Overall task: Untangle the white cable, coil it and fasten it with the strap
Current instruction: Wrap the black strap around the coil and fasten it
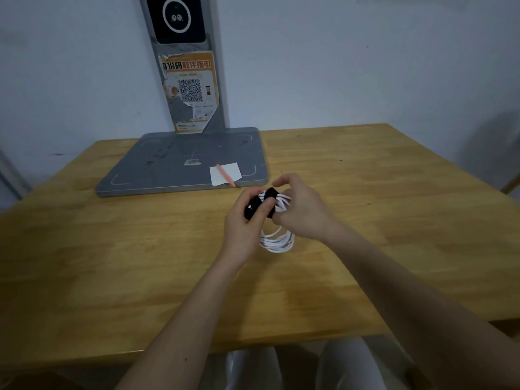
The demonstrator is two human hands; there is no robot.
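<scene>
1. Here, head view: the cable (277,240), already coiled, hangs between both hands above the table (112,249), its loops running near to far
2. The strap (260,202) crosses the coil's far end; the left hand (244,218) pinches it, nearest
3. The right hand (302,209) grips the coil, forefinger lifted

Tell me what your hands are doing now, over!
Left hand grip on black strap. Right hand grip on coiled white cable, strap wrapped round it. Held above wooden table; nothing in the way.
</scene>
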